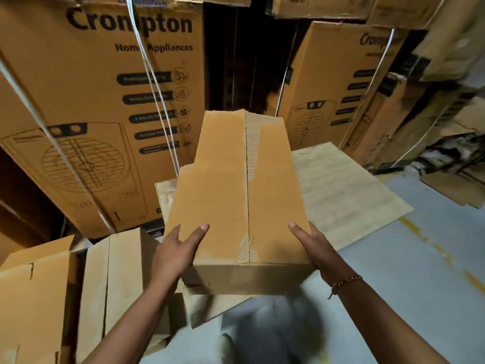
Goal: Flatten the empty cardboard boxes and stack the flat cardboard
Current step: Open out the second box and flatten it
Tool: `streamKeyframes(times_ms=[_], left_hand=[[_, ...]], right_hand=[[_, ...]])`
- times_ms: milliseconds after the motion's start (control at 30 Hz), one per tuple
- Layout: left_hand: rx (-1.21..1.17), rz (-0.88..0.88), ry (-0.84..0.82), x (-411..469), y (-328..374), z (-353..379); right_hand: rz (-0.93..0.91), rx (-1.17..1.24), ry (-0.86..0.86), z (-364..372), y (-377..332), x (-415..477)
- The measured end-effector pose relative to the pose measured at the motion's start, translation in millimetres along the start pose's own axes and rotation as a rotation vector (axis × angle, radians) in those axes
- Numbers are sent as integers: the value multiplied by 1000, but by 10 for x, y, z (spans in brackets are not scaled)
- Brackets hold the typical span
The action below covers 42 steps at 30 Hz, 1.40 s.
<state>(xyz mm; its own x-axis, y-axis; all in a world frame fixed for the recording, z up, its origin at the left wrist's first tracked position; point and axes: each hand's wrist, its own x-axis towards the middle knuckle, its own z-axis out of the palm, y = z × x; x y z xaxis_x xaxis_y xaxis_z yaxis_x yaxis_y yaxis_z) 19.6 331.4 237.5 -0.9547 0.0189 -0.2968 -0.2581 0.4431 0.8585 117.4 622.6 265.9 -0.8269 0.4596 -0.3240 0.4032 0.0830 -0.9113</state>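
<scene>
Down in the lower left corner, two plain boxes (115, 285) stand side by side, packed tight, their edges touching and no gap between them. Behind them rises a big printed carton (105, 101) bound with white straps (154, 101), and it walls off that whole side.

Now to the middle. The left hand (181, 250) grips the near left edge of the box (236, 193), thumb laid on the top face and fingers wrapped under the side. The box is held up off the ground at the centre of the view. It is not flattened: a top face and a near end face both show, with a torn seam running down the length of the top. Its far end points into the dark gap between the cartons. Below the near end is a blurred dark shape (275, 332), and what it is I cannot tell.

The right hand (312, 248) clamps the near right edge the same way, thumb on top and fingers round the side, with a bracelet (346, 281) at the wrist.

Further right, one pale flat sheet (341, 195) lies on the grey floor (420, 298), its left part hidden beneath the held box. Behind it leans a second printed carton (341, 88), also strapped. Past the sheet's right edge the floor opens up, with a worn yellow line (441, 250) crossing it, and that is the open room here.

The count is two hands, one held box, two plain boxes, two printed cartons and one flat sheet.
</scene>
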Motion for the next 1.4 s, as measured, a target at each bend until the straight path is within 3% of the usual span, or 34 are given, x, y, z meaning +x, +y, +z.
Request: streamKeyframes(times_ms=[233,500,733,1000,1233,1400], left_hand=[[-28,-57,-20,310,440,1096],[41,-65,-11,509,888,1896],[-77,-84,98,484,1413,2543],[-382,-20,150,294,2094,3293],[-575,-48,216,114,2160,3247],[-524,-85,365,18,1936,2749]], right_hand=[[131,-115,-50,-978,379,1179],[142,-167,-38,-1515,75,1651],[52,-236,-129,-2393,114,2579],[-215,-334,-202,-3215,-1092,2561],[-447,-553,-273,-3174,-1764,2398],[-401,-476,-382,-2649,-1574,2487]])
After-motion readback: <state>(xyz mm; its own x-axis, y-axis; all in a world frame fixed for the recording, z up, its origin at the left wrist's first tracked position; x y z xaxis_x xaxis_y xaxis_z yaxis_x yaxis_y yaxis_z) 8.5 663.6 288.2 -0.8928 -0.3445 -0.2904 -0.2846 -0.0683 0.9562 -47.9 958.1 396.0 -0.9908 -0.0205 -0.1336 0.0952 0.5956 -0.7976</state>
